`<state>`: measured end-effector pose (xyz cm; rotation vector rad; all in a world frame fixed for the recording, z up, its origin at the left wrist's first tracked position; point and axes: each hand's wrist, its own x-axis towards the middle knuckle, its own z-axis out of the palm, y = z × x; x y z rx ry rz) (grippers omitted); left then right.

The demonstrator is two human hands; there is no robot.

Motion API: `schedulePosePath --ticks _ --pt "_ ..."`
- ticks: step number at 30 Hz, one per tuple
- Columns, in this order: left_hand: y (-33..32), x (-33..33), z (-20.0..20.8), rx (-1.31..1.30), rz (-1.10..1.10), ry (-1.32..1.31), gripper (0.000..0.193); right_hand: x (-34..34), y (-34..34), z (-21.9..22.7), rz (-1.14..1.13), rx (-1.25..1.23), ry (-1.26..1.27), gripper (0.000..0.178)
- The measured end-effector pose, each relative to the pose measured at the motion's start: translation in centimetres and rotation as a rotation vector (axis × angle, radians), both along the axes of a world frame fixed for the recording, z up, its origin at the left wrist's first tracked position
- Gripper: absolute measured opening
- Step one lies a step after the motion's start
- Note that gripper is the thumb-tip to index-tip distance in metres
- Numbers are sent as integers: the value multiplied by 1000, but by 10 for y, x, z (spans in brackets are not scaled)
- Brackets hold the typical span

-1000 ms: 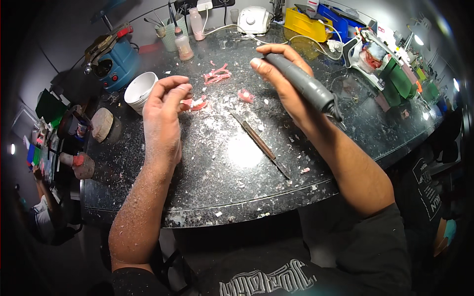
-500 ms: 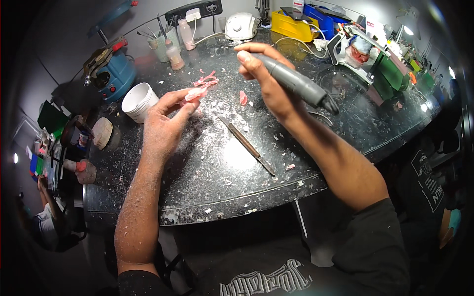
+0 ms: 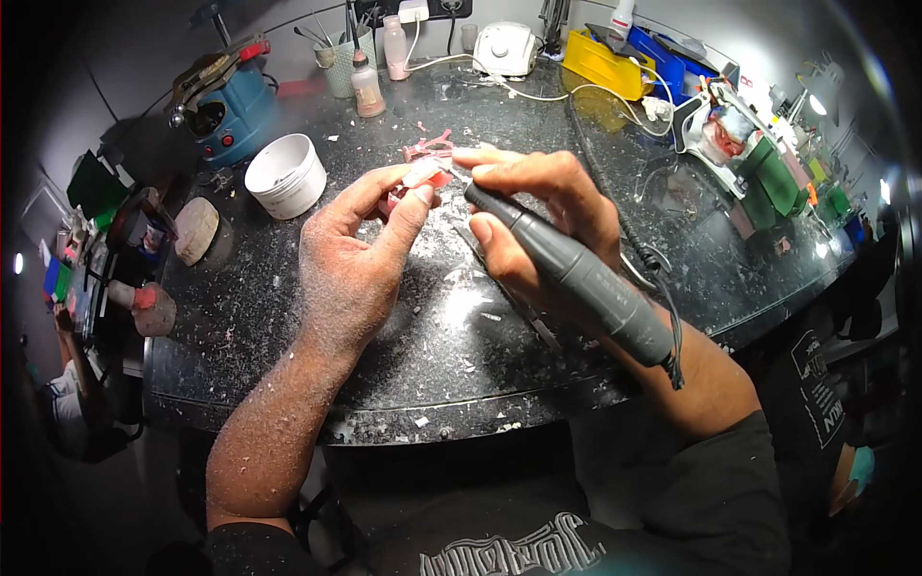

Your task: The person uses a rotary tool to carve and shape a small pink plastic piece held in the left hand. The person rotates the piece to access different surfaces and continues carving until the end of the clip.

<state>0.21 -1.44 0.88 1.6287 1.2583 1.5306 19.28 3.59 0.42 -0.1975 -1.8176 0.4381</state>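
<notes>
At a dust-strewn dark worktable [image 3: 317, 384], my left hand [image 3: 351, 264] pinches a small pink-and-white piece [image 3: 424, 175] between thumb and forefinger, fingers closed snugly round it and lifted just clear of the tabletop. My right hand [image 3: 547, 216] is wrapped shut around a grey rotary handpiece [image 3: 567, 269], held much like a pen. The handpiece's long axis runs from near right, where its cord [image 3: 615, 206] leaves by my wrist, up toward the far left, so its working tip points straight at the piece. The tip sits just beside the piece, at its right edge; whether the two are actually touching I cannot tell, as the tip is too small to make out. The piece thus lies to the left and slightly farther off from my right grip, and my left hand is the one that has it.

Around the work, more pink pieces [image 3: 429, 149] lie on the table just beyond my fingers. A white round tub [image 3: 285, 175] stands to the far left, with a blue machine [image 3: 229, 106] behind it. A thin metal tool [image 3: 523, 312] lies flat under my right hand, and pale shavings cover the table and my left forearm.
</notes>
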Motion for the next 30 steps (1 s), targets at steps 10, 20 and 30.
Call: schedulePosePath --ticks 10,20,30 --pt "-6 2 2 -17 66 14 21 -1 -4 -2 -4 -12 -60 34" --pt "-7 5 4 -98 40 -50 20 -1 -6 -6 3 -111 -66 35" --pt "-4 7 0 -75 13 -49 20 -1 -5 -7 3 -170 -68 33"
